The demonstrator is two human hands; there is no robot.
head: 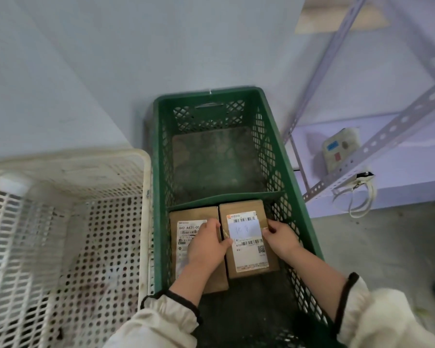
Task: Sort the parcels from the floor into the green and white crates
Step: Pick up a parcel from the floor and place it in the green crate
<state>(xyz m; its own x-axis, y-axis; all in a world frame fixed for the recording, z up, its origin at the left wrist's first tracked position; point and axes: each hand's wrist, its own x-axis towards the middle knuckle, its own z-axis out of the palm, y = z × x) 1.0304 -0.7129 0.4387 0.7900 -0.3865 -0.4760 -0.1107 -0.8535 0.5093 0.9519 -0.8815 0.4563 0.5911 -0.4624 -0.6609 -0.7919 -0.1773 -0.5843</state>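
Observation:
A green crate point(158, 197) stands in the middle, split by a low divider. In its near half two brown cardboard parcels lie side by side, both with white shipping labels. The right parcel point(249, 254) is held from both sides: my left hand point(206, 244) grips its left edge and lies over the left parcel point(183, 229), while my right hand point(280, 238) pinches its right edge. A white perforated crate point(126, 167) stands to the left of the green one, touching it.
The far half of the green crate holds only a dark liner. A grey metal shelf frame point(377, 141) rises at the right, with a small white device point(339, 149) and a loop of white cord on its lower board. Grey floor lies at the lower right.

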